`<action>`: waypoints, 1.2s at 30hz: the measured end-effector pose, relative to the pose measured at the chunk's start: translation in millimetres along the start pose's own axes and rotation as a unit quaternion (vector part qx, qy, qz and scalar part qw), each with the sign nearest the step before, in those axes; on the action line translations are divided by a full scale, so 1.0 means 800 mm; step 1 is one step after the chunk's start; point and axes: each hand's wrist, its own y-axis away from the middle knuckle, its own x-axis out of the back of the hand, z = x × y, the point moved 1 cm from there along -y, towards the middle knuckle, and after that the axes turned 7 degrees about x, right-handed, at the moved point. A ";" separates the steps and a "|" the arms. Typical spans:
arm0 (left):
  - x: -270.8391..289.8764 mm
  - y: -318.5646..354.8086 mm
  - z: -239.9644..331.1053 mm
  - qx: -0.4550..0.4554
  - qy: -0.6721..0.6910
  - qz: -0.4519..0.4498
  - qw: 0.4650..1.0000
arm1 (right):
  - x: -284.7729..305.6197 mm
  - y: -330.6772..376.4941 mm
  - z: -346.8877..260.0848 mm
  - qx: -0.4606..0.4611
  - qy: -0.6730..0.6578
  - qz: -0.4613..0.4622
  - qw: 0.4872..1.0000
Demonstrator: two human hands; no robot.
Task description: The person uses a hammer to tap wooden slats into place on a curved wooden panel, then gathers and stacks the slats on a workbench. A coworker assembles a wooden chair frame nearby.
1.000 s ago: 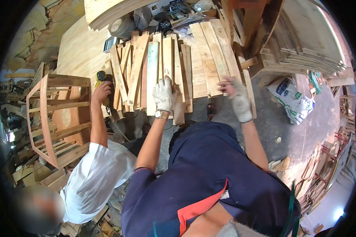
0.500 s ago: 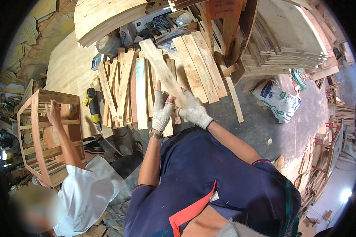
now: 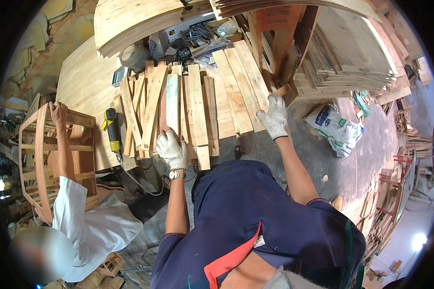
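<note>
My left hand [image 3: 171,150], in a pale knitted glove with a watch at the wrist, is closed over the near end of a green-tinted wooden plank [image 3: 172,103]. To its right lies a pale plank [image 3: 196,103] on the row of strips, untouched. My right hand [image 3: 275,118], gloved too, grips the near end of the rightmost plank [image 3: 251,67] of three lying side by side. Its thumb lies toward the planks and its fingers point away from me; the plank's end is hidden beneath the glove.
A yellow-and-black power tool [image 3: 112,132] with a cable lies left of the strips. Beyond it, a co-worker in a white shirt [image 3: 94,216] holds a slatted wooden frame [image 3: 44,164]. Stacked boards [image 3: 135,21] rise at the back. A white sack [image 3: 341,132] sits on the right.
The plank between my hands now lies on the row of strips. My hands have parted, left to the green-tinted plank, right to the rightmost plank. The co-worker's raised hand moved to the frame's top.
</note>
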 end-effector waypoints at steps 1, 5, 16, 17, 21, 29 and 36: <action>0.004 -0.002 0.002 0.014 0.004 -0.018 1.000 | -0.005 0.002 0.002 0.001 0.006 0.012 1.000; 0.021 -0.014 0.006 -0.007 0.000 0.038 0.999 | -0.013 -0.007 0.005 -0.079 -0.081 -0.041 0.993; 0.030 -0.044 -0.024 0.040 0.289 -0.056 0.955 | 0.039 0.031 -0.100 0.057 -0.320 0.012 0.946; 0.017 -0.035 -0.017 0.109 0.401 -0.113 0.903 | 0.044 0.035 -0.121 0.052 -0.331 -0.072 0.939; 0.052 -0.001 0.107 0.181 0.633 -0.231 0.716 | 0.015 0.056 -0.166 0.065 -0.315 -0.187 0.928; 0.001 -0.014 0.097 -0.046 0.228 -0.032 0.972 | 0.046 0.001 -0.117 -0.043 -0.171 -0.215 0.961; -0.023 0.002 0.085 -0.088 0.030 -0.061 0.994 | 0.034 -0.010 -0.071 -0.037 -0.036 -0.169 0.984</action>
